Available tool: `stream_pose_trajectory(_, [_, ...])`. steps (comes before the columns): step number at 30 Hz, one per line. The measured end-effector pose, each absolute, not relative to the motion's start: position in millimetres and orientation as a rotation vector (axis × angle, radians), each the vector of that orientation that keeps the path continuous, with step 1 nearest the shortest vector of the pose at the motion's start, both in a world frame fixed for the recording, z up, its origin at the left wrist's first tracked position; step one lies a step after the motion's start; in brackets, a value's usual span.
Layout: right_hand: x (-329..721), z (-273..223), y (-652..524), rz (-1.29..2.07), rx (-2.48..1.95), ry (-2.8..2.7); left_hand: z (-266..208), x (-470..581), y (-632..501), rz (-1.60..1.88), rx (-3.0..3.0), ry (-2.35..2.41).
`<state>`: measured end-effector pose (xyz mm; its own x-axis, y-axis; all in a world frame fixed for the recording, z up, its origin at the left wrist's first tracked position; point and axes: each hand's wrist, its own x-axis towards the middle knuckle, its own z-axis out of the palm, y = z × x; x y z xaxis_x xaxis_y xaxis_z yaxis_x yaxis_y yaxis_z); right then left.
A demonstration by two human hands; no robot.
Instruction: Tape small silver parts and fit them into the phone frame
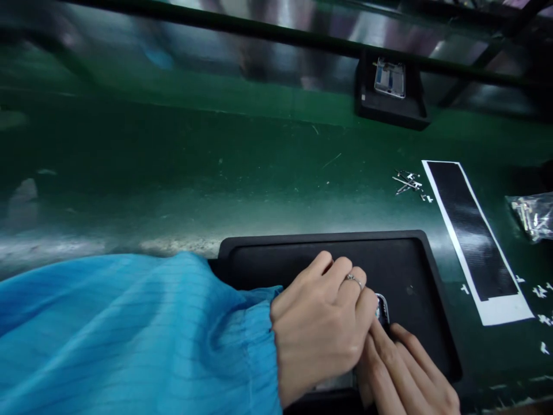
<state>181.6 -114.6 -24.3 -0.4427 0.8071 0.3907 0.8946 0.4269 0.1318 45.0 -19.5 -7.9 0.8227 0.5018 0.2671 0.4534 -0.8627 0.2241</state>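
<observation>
A phone frame [382,308] lies in a shallow black tray [324,236], mostly covered by both hands. Only its rounded silver corner and a pale lower part show. My left hand [324,323], with a ring on one finger, is curled over the frame. Its fingertips are hidden, and I cannot make out what they pinch. My right hand [404,369] lies along the frame's right edge, thumb and fingers around its side, fingertips meeting those of my left hand.
A second black tray [393,115] with another phone frame [390,78] stands at the back. Right of my tray lie a black strip sheet on white backing [475,230], small loose parts [408,183], white scraps [540,291] and a clear bag of parts [533,216].
</observation>
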Motion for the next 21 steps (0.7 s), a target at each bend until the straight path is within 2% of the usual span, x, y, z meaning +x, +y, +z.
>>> stream_pose_trajectory(8, [185, -26, -115, -0.465, -1.413, -2.390, -9, 32, -18, 0.717, 2.858, 0.459])
stream_pose_trajectory(12, [179, -26, -115, -0.428, -1.471, -2.364, -13, 32, -20, 0.793, 2.858, 0.502])
stream_pose_trajectory(21, [176, -26, -116, -0.354, -1.518, -2.324, -14, 38, -27, 0.486, 2.460, 0.966])
